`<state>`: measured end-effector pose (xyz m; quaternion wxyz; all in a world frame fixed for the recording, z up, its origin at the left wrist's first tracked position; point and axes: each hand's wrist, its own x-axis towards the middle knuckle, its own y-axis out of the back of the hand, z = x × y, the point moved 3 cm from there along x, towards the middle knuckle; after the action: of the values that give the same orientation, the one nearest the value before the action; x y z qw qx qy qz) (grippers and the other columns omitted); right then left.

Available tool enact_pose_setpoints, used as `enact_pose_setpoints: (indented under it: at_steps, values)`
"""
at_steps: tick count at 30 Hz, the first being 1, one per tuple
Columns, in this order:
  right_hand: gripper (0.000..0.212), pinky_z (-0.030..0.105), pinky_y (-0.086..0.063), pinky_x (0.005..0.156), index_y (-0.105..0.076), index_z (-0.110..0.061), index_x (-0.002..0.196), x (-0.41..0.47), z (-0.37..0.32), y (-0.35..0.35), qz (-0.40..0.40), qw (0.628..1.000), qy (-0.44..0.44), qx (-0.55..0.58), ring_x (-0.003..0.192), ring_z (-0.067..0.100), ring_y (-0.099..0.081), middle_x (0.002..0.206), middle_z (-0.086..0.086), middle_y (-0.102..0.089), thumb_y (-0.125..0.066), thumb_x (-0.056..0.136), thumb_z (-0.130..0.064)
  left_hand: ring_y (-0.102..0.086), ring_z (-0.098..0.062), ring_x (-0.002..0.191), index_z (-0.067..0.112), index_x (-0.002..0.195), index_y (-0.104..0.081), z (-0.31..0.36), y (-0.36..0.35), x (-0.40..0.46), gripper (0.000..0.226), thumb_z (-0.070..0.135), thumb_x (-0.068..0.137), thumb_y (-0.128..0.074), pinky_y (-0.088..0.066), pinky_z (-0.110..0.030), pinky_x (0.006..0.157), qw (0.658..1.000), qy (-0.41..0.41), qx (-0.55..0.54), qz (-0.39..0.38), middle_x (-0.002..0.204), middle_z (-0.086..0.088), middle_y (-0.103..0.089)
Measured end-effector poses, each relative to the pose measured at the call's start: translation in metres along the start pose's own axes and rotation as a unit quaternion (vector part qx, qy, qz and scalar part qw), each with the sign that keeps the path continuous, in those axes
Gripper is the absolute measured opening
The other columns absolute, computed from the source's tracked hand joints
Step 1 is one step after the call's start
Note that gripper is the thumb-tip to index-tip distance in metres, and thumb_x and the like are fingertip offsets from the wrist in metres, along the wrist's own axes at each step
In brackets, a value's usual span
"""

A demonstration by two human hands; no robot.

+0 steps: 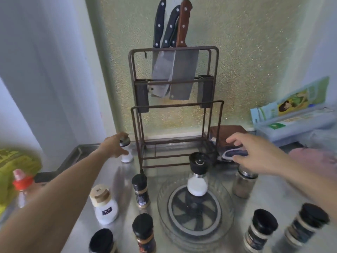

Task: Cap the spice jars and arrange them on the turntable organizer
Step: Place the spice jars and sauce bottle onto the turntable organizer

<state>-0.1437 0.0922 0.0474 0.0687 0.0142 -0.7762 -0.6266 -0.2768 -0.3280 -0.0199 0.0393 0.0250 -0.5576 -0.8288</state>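
The clear round turntable [226, 212] lies on the steel counter, and one black-capped grinder of white salt [197, 175] stands on it. My left hand [113, 146] grips a small glass shaker with a metal lid [126, 150] at the back left, beside the rack. My right hand [255, 152] hovers with relaxed fingers above a capless jar of brown spice [245, 183] to the right of the turntable. Around the turntable stand several black-capped jars: [140, 190], [144, 232], [259, 232], [308, 227]. A white bottle with a beige cap [104, 203] stands at the left.
A rusty metal rack [175, 106] with knives and cleavers stands behind the turntable. A dark sponge [235, 153] and a brown object lie beside it. Boxes [291, 117] sit at the right, and a red-capped bottle [21, 185] and a yellow bag at the left.
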Motion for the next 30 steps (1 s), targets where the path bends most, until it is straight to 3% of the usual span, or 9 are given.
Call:
enact_pose_setpoints:
  at_steps: [2,4,8,12,16,21,27,30]
  values:
    - [0.054,0.035,-0.050,0.096,-0.054,-0.029,0.137,0.003,0.016,-0.007,-0.026,1.000,-0.017,0.003,0.122,0.020,-0.060,0.136,0.001,-0.062,-0.072,0.089,-0.045,-0.061,-0.034,0.097,0.018,0.139,-0.052,0.001,-0.006,0.003,0.069,0.019,0.080,-0.087,-0.052,-0.039,0.088,0.999,0.002,-0.018,0.031,0.135,-0.017,-0.064]
    - [0.063,0.034,-0.050,0.096,-0.053,-0.030,0.138,0.003,0.025,-0.016,-0.075,0.997,-0.024,0.005,0.123,0.021,-0.059,0.138,0.000,-0.061,-0.075,0.084,-0.053,-0.057,-0.030,0.087,0.017,0.133,-0.053,0.005,-0.008,-0.002,0.065,0.022,0.078,-0.088,-0.050,-0.037,0.075,0.999,0.005,-0.023,0.049,0.125,-0.018,-0.067]
    - [0.071,0.031,-0.049,0.097,-0.055,-0.027,0.139,0.000,0.028,-0.036,-0.128,0.990,-0.035,-0.055,0.126,0.021,-0.058,0.142,-0.002,-0.059,-0.083,0.077,-0.044,-0.056,-0.032,0.089,0.022,0.118,-0.051,0.004,0.009,-0.031,0.054,0.026,0.077,-0.086,-0.049,-0.036,0.071,0.995,0.019,-0.035,0.088,0.110,-0.015,-0.069]
    - [0.056,0.031,-0.048,0.077,-0.063,-0.025,0.123,-0.006,0.031,-0.036,-0.118,0.989,-0.041,-0.078,0.100,0.020,-0.060,0.111,-0.004,-0.062,-0.086,0.073,-0.037,-0.057,-0.033,0.085,0.027,0.116,-0.053,0.005,0.052,-0.084,0.052,0.027,0.075,-0.085,-0.043,-0.035,0.070,0.989,-0.004,-0.044,0.144,0.098,-0.010,-0.069]
    - [0.057,0.034,-0.050,0.080,-0.060,-0.025,0.122,-0.017,0.026,-0.009,-0.056,0.995,-0.050,-0.059,0.105,0.025,-0.060,0.118,0.002,-0.064,-0.086,0.073,-0.038,-0.064,-0.035,0.089,0.031,0.119,-0.056,0.040,0.097,-0.143,0.054,0.030,0.074,-0.086,-0.050,-0.038,0.077,0.985,-0.070,-0.014,0.156,0.094,-0.010,-0.071]
    - [0.057,0.037,-0.053,0.084,-0.064,-0.027,0.117,-0.036,-0.014,0.030,0.015,1.000,-0.016,0.018,0.101,0.022,-0.063,0.114,-0.002,-0.068,-0.090,0.068,-0.041,-0.067,-0.028,0.090,0.035,0.124,-0.055,0.109,0.109,-0.182,0.058,0.036,0.075,-0.087,-0.049,-0.033,0.082,0.986,-0.145,-0.013,0.085,0.098,-0.003,-0.068]
    - [0.060,0.033,-0.048,0.084,-0.064,-0.023,0.121,-0.054,-0.054,0.009,-0.053,0.998,0.013,0.035,0.102,0.021,-0.058,0.117,-0.001,-0.062,-0.090,0.069,-0.038,-0.058,-0.019,0.096,0.022,0.131,-0.049,0.166,0.035,-0.177,0.063,0.021,0.079,-0.084,-0.043,-0.029,0.083,0.976,-0.206,0.015,-0.069,0.106,0.007,-0.063]
    - [0.066,0.040,-0.053,0.091,-0.060,-0.019,0.126,-0.056,-0.057,-0.009,-0.060,0.998,-0.003,0.030,0.108,0.025,-0.060,0.121,0.003,-0.064,-0.090,0.068,-0.033,-0.063,-0.023,0.112,0.018,0.134,-0.047,0.171,-0.003,-0.165,0.070,0.023,0.076,-0.086,-0.046,-0.031,0.090,0.975,-0.199,0.030,-0.090,0.128,0.005,-0.070]
